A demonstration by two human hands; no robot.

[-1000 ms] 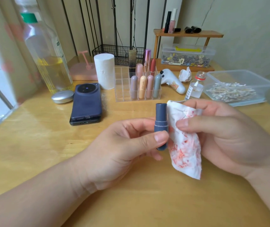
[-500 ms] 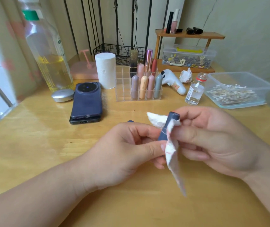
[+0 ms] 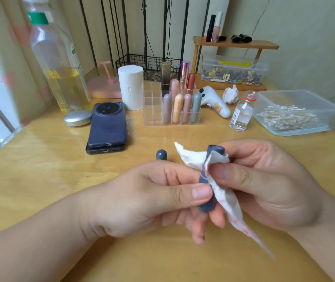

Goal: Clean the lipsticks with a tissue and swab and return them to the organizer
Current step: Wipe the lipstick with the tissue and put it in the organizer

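Note:
My left hand (image 3: 152, 198) pinches the lower end of a dark blue lipstick tube (image 3: 207, 178), tilted with its open top away from me. My right hand (image 3: 264, 182) pinches a white tissue (image 3: 223, 192) stained red and holds it wrapped against the tube's upper part. The tube's blue cap (image 3: 161, 154) stands on the table just behind my left hand. The clear organizer (image 3: 152, 110) sits further back with several lipsticks upright in its right-hand cells.
A dark phone (image 3: 107, 125) lies left of the organizer, beside a silver disc (image 3: 77, 118) and an oil bottle (image 3: 61, 74). A tissue roll (image 3: 130, 86), small glass bottle (image 3: 241, 112), swab box (image 3: 292, 112) and crumpled tissue (image 3: 230, 94) stand behind.
The tube has tilted from upright towards the right, and my right hand has folded the tissue round its upper part. The cap has come into view behind my left hand.

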